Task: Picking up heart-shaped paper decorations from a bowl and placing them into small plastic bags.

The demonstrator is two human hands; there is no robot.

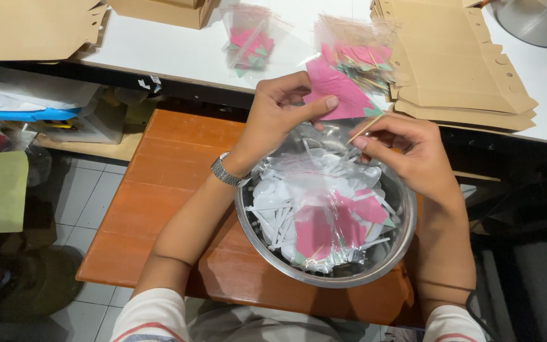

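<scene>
While the left hand pinches a pink paper cutout between thumb and fingers, the right hand grips a thin stick just below it, sealed packets piled beyond the fingertips, more cutouts waiting in the steel bowl beneath.

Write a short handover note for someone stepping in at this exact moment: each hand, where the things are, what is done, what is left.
Left hand: fingers pinch a pink paper piece above the bowl.
Right hand: pinches a thin wooden stick by the paper's lower edge.
Steel bowl on the orange board: holds white paper scraps and a clear bag of pink pieces.
Done: two filled bags lie on the white table by the brown card stack.
Left: stick and paper look not yet joined.
</scene>
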